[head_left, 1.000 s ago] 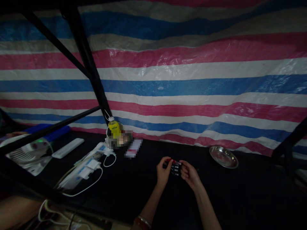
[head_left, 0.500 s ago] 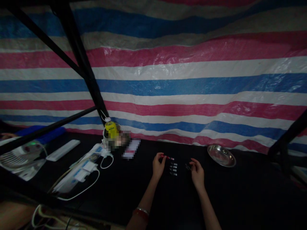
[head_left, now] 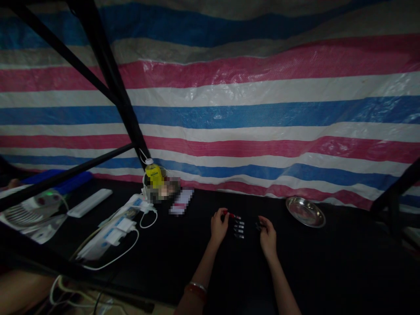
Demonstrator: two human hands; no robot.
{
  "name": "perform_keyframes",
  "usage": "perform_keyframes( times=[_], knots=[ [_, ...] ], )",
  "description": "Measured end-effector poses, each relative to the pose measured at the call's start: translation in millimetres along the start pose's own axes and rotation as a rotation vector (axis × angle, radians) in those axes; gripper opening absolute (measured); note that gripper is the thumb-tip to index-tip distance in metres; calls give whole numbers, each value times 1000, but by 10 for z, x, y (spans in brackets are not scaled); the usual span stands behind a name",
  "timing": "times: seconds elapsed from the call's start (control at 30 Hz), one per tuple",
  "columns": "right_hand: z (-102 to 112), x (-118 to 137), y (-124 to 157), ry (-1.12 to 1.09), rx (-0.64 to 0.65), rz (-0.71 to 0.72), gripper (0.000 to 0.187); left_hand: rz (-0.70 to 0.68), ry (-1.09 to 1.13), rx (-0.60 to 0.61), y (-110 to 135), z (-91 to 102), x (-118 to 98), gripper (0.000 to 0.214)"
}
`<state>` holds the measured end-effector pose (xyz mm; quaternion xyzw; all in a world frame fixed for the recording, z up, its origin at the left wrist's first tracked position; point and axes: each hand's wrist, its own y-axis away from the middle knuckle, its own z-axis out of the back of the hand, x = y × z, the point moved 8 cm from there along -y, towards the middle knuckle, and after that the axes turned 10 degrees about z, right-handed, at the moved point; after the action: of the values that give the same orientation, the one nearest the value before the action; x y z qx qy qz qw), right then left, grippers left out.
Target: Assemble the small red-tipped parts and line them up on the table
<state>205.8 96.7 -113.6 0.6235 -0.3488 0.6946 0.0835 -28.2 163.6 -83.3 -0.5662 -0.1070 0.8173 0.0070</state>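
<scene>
My left hand [head_left: 219, 226] rests low over the black table, its thumb and fingers pinched at the left end of a small red stick [head_left: 233, 215] with a silvery tip pointing right. Just below that stick, several small dark pieces with shiny metal ends [head_left: 239, 230] lie in a short column, roughly parallel. On the other side of the column, my right hand [head_left: 268, 235] is closed with its fingertips around a small dark piece [head_left: 257, 226], whose kind is too dim to make out. A gap separates it from the column.
A round metal dish [head_left: 306, 212] lies to the right. Leftward are a blurred-out flat item [head_left: 182, 202], a yellow bottle [head_left: 154, 175], a power strip [head_left: 113, 234] with white cables, a white bar [head_left: 90, 203] and a fan [head_left: 33, 205]. A striped tarp [head_left: 229, 116] hangs behind.
My right hand has shifted slightly left, closer to the column of small pieces. The left hand keeps its place at the red stick. The camera view has turned a little.
</scene>
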Motion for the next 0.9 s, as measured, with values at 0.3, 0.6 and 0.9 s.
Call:
perform_keyframes(
  times=[0.3,0.6,0.9],
  knots=[
    [-91,-17,85,-129,44,-53,40,2,-16,-13,-6,4,41,20],
    [16,266,62,273,69,210,27,0,-12,-18,2,21,21,20],
    [-1,167,104,728,153,216,28,-34,-52,-3,13,18,-15,22]
  ],
)
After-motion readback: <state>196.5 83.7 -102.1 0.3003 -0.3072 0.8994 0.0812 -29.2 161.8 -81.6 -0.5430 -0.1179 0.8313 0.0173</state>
